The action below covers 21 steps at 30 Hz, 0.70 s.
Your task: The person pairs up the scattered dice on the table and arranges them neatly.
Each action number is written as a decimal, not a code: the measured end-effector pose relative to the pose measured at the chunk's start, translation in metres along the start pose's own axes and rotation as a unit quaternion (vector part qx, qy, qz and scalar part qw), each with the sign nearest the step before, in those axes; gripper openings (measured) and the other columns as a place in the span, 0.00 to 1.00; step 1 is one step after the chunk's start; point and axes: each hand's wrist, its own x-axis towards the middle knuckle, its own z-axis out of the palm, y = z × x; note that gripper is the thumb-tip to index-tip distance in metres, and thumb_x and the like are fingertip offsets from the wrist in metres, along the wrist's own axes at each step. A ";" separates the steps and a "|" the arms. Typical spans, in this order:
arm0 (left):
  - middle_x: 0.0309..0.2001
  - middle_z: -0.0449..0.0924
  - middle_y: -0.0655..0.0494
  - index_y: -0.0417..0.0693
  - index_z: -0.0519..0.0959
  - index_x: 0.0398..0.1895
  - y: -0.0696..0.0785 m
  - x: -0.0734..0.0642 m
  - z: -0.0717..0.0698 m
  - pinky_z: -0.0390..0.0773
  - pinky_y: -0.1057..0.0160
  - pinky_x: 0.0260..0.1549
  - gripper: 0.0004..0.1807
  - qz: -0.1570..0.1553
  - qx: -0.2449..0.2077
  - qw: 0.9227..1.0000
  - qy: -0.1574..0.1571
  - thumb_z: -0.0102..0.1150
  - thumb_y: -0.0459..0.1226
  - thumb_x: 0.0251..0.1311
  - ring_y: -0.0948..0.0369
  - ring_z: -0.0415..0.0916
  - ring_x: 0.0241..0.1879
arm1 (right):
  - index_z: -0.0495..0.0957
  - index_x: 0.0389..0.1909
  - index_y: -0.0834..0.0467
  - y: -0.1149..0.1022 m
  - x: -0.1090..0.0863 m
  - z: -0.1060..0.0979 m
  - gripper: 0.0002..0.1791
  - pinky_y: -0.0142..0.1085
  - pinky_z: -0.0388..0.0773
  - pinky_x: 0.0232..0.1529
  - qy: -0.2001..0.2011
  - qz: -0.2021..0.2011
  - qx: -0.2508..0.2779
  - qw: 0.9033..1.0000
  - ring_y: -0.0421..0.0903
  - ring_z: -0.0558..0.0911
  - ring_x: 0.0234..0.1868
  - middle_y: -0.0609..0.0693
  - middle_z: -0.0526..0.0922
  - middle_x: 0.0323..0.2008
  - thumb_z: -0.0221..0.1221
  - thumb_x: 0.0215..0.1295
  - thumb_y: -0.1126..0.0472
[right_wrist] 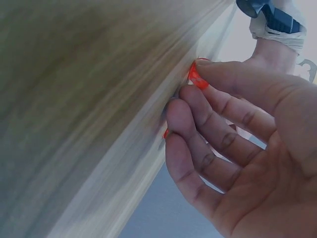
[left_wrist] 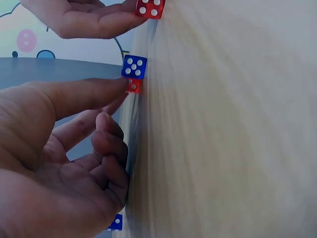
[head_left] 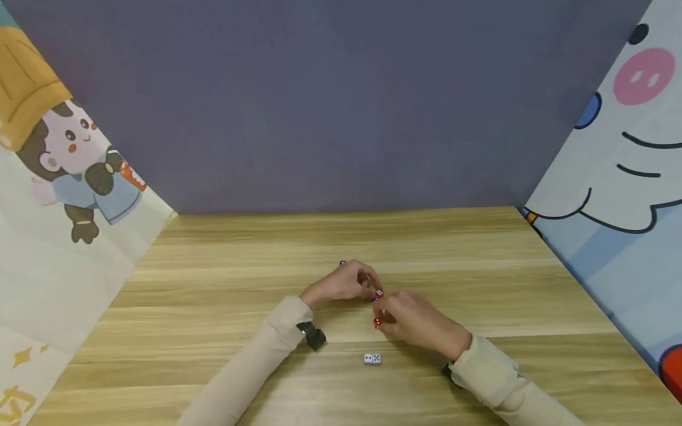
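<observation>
My left hand (head_left: 348,281) pinches a red die (head_left: 379,293) between thumb and index finger, low over the table. Right beside that die is a blue die (left_wrist: 133,67), its five-pip face showing in the left wrist view. My right hand (head_left: 418,319) holds another red die (head_left: 378,322) between thumb and index fingertip, a little nearer to me. Its other fingers curl inward by the wood surface, as the right wrist view shows. Behind the left hand, a second blue die (head_left: 343,262) is partly hidden.
Two white dice (head_left: 372,358) sit side by side on the wooden table (head_left: 240,254), nearer to me than the hands. A dark panel (head_left: 341,106) rises along the back edge. Cartoon-printed panels stand at left (head_left: 53,236) and right (head_left: 613,248).
</observation>
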 end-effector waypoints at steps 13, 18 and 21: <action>0.22 0.75 0.57 0.44 0.86 0.37 0.005 0.000 0.008 0.66 0.71 0.24 0.06 -0.019 0.032 0.999 0.005 0.69 0.29 0.56 0.68 0.66 0.22 | 0.82 0.29 0.53 0.000 -0.002 0.000 0.06 0.28 0.70 0.22 -0.001 0.005 0.014 1.000 0.30 0.71 0.22 0.37 0.78 0.24 0.69 0.57 0.66; 0.23 0.76 0.56 0.49 0.86 0.41 0.006 0.000 0.011 0.67 0.70 0.26 0.09 -0.010 0.036 0.999 -0.009 0.70 0.32 0.57 0.68 0.67 0.22 | 0.81 0.28 0.51 0.001 -0.001 0.001 0.07 0.28 0.70 0.23 -0.002 0.006 0.010 1.000 0.31 0.71 0.22 0.37 0.78 0.24 0.69 0.56 0.66; 0.24 0.77 0.55 0.49 0.86 0.42 0.007 0.001 0.012 0.68 0.70 0.26 0.09 -0.002 0.030 0.999 -0.016 0.69 0.31 0.58 0.68 0.67 0.23 | 0.81 0.29 0.52 0.002 -0.001 0.001 0.07 0.28 0.70 0.22 -0.008 0.006 0.009 1.000 0.31 0.70 0.21 0.38 0.77 0.24 0.69 0.57 0.66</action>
